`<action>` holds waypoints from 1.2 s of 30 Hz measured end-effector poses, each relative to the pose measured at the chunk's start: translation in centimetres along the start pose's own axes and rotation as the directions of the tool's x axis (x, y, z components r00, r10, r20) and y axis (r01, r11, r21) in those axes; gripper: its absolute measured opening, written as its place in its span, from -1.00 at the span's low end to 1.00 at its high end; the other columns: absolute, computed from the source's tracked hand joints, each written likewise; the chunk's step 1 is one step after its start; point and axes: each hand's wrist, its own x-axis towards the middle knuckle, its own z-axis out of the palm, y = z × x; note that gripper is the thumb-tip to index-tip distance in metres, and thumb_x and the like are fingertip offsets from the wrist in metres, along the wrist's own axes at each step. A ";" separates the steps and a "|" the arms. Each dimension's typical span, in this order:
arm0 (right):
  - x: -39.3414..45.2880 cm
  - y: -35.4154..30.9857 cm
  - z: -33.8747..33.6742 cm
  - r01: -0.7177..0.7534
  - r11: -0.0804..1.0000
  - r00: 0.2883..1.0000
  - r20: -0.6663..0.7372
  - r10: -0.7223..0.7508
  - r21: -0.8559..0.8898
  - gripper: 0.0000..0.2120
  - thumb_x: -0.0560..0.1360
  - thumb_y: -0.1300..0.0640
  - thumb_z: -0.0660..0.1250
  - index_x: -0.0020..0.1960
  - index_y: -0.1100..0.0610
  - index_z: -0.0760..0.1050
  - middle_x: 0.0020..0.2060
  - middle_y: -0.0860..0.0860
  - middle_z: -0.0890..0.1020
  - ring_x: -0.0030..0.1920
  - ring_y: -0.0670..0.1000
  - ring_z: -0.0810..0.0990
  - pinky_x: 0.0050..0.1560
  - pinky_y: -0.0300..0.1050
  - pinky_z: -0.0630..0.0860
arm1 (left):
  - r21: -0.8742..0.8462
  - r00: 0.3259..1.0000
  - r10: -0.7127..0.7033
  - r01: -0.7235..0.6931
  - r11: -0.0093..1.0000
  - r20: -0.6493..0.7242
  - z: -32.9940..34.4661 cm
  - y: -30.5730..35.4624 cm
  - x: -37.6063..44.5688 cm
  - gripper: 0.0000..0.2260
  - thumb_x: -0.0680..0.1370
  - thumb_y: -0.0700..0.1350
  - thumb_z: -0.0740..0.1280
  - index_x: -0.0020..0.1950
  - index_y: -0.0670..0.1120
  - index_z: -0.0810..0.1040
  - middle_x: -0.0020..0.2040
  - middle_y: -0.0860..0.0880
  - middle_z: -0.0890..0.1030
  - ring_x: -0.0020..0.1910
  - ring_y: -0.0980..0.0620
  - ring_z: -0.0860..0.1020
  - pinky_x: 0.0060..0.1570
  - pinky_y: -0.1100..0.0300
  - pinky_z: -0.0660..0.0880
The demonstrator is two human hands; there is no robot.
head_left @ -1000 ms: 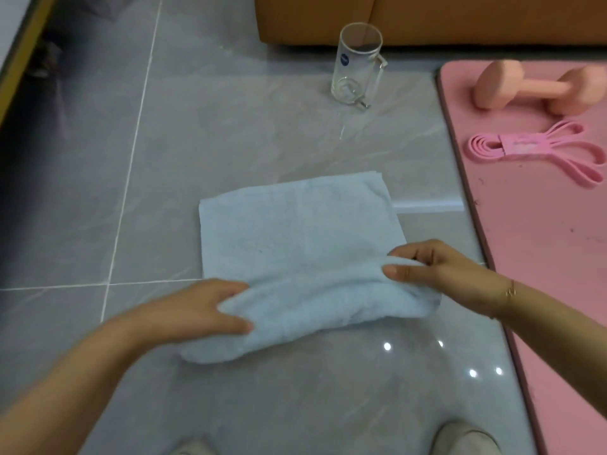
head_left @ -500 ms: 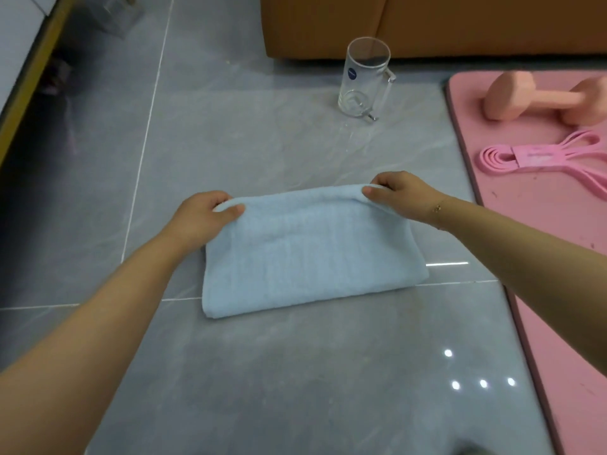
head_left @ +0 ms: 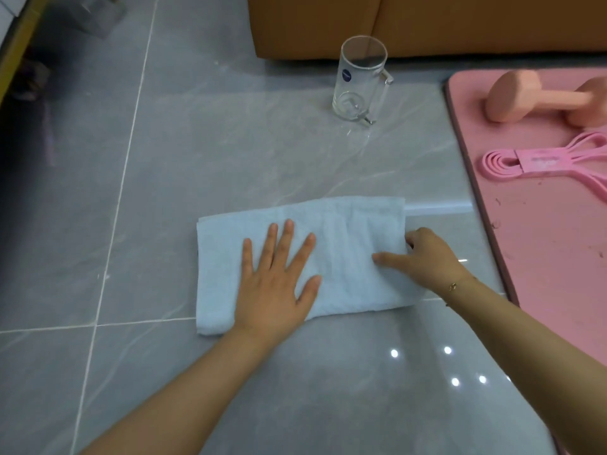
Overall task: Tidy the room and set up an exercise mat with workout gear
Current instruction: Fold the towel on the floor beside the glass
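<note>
Flat on the grey tiled floor lies the folded blue towel, just left of the pink mat. Left hand presses palm-down on it, fingers straight and spread. Right hand pinches the towel's right edge, thumb on top, fingers curled round the fold. Both forearms reach forward from below.

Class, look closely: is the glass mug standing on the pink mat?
No, the glass mug stands on the grey floor, beside the pink mat.
</note>
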 end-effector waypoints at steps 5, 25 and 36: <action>-1.3 -3.3 -4.9 -0.260 0.740 0.941 0.335 0.050 0.620 -0.88 0.49 0.16 0.33 0.00 0.13 0.57 -0.22 0.04 0.71 -0.25 0.01 0.69 -0.33 -0.20 0.59 | -0.675 0.978 -0.042 0.173 0.717 0.206 -3.6 0.4 3.8 -0.61 0.60 0.12 0.17 0.43 0.26 0.22 0.56 0.13 0.05 0.52 0.21 -0.06 0.51 0.08 -0.11; -2.0 -10.0 4.8 0.380 0.806 0.849 0.176 -0.499 0.455 -0.75 0.51 0.16 0.31 0.18 0.00 0.48 -0.02 -0.05 0.55 0.00 -0.15 0.51 0.13 -0.23 0.44 | -0.950 0.792 -0.540 0.308 -0.048 0.285 -7.0 -5.5 1.3 -0.61 0.53 0.01 0.36 0.32 0.00 0.40 0.16 0.00 0.61 0.06 0.01 0.63 -0.02 0.10 0.57; 0.4 -5.4 9.3 0.733 0.578 0.668 0.223 -0.710 -0.359 -0.23 0.50 -0.31 0.00 0.56 0.02 -0.16 0.53 -0.11 -0.22 0.50 -0.13 -0.33 0.51 -0.10 -0.25 | -0.331 0.842 -0.476 0.387 0.860 -0.253 -2.4 -2.3 -1.0 -0.46 0.55 0.05 0.09 0.52 -0.02 0.16 0.51 -0.15 0.19 0.45 -0.14 0.18 0.34 -0.15 0.23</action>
